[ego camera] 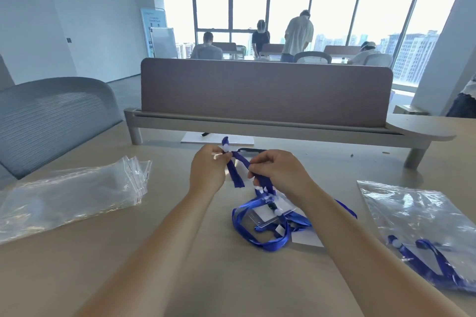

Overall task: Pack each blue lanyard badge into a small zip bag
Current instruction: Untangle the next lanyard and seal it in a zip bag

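Observation:
Both hands hold one blue lanyard strap (238, 171) above the table's middle. My left hand (210, 170) pinches it near a white clip, and my right hand (277, 171) grips the folded strap a little to the right. Below my right hand lies a pile of blue lanyards with clear badge holders (268, 221) on the table. A stack of empty small zip bags (77, 188) lies at the left. At the right, a zip bag (422, 226) holds a blue lanyard at its near end.
A grey-brown desk divider (265, 92) on a raised shelf crosses the table behind my hands. Under it lie a white sheet (219, 139) and a dark phone-like object (251, 150). A grey mesh chair (51, 121) stands at the left. Several people work at far desks.

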